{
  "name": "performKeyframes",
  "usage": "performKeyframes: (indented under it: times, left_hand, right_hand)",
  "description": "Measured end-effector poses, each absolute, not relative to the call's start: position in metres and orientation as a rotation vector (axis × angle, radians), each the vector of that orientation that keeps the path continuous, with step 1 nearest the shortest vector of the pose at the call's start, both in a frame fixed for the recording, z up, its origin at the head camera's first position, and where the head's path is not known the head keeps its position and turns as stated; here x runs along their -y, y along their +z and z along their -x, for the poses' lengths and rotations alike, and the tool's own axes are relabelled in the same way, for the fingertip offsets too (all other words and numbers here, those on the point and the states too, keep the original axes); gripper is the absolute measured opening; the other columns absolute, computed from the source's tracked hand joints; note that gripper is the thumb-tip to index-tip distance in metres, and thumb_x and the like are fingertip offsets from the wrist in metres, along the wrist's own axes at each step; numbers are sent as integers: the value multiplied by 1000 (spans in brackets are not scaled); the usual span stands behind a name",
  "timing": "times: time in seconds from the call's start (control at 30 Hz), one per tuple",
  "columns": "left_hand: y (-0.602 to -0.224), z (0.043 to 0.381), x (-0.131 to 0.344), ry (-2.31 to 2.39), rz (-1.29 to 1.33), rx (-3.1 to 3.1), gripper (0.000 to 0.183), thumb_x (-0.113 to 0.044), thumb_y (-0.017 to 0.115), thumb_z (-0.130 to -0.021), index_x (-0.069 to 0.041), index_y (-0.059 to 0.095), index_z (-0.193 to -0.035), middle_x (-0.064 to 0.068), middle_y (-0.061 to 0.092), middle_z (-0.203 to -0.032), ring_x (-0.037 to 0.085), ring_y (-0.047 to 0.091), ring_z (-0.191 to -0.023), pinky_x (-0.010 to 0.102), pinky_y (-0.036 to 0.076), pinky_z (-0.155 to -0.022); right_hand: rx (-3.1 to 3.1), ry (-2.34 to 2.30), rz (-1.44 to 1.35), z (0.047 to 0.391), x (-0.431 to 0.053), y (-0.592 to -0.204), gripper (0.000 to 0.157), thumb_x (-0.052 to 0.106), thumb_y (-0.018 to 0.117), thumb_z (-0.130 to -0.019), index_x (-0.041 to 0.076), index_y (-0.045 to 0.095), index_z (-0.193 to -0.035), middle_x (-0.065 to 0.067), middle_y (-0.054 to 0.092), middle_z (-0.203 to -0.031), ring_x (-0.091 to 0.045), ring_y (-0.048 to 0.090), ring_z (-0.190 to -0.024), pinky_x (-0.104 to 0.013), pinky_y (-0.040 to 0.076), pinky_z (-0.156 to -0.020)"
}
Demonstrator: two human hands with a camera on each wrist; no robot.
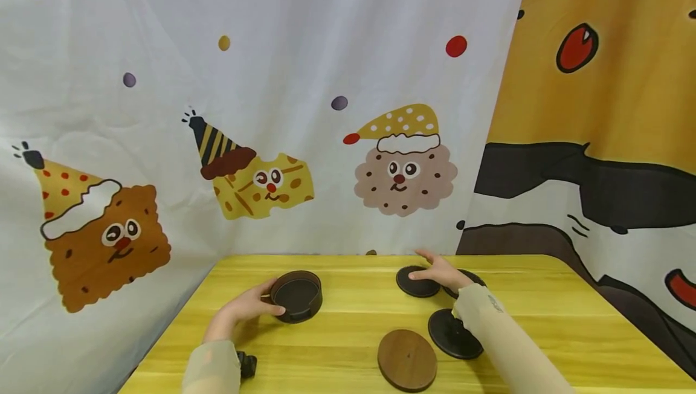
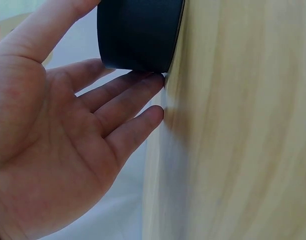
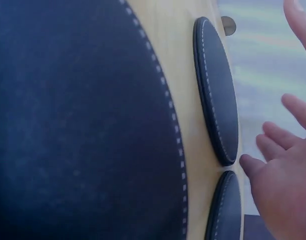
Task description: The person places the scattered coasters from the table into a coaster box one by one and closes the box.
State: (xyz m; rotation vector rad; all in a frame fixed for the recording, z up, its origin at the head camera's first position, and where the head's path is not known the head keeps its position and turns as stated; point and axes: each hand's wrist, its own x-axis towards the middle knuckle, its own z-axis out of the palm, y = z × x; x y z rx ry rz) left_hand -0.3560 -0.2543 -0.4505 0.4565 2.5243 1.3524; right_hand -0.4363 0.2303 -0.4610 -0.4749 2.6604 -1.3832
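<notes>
A round black coaster holder [image 1: 298, 315] with a low wall and a notch at its front stands on the left half of the table. My left hand [image 1: 246, 308] grips it from the left, thumb at the front and fingers round the far side. In the left wrist view, the dark wall of the holder [image 2: 138, 35] sits between thumb and fingers. My right hand [image 1: 441, 272] hovers over two black coasters [image 1: 414, 285] at the back right, fingers spread. White stitching runs round the coaster [image 3: 220, 90] in the right wrist view, where the hand [image 3: 285, 175] holds nothing.
Nearer the front lies another black coaster [image 1: 454, 336], partly under the right sleeve. A brown wooden disc [image 1: 408, 360] lies beside it. The yellow wood-grain table [image 1: 348, 321] ends at a cartoon-printed curtain [image 1: 326, 225] behind.
</notes>
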Motion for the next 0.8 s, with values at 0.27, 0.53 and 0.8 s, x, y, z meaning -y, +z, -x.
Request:
performKeyframes:
  times: [0.27, 0.53, 0.8]
  left_hand:
    - [-450, 357, 254, 1369, -436, -2522, 87, -26, 70, -75, -6, 17, -141, 24, 30, -135, 38, 37, -117, 54, 29, -90]
    - [-449, 358, 253, 1352, -452, -2534, 88, -27, 70, -75, -4, 17, -141, 24, 30, -135, 38, 38, -117, 54, 30, -90]
    - [-451, 357, 253, 1340, -413, -2544, 89, -28, 71, -75, -3, 17, -141, 24, 30, -136, 39, 31, -121, 55, 29, -90]
  right_hand:
    - [-2638, -1322, 393, 433, -229, -463, 91, 31, 74, -71, 3, 21, -140, -23, 18, -141, -41, 18, -126, -55, 25, -94]
    - [-2726, -1116, 442, 435, -227, -468, 95, 33, 80, -62, -2, 31, -135, -23, 31, -135, -39, 33, -119, -50, 34, -90]
    - [-2714, -1044, 440, 436, -226, -473, 91, 28, 81, -61, 2, 35, -135, -21, 30, -137, -39, 30, -121, -50, 31, -92]
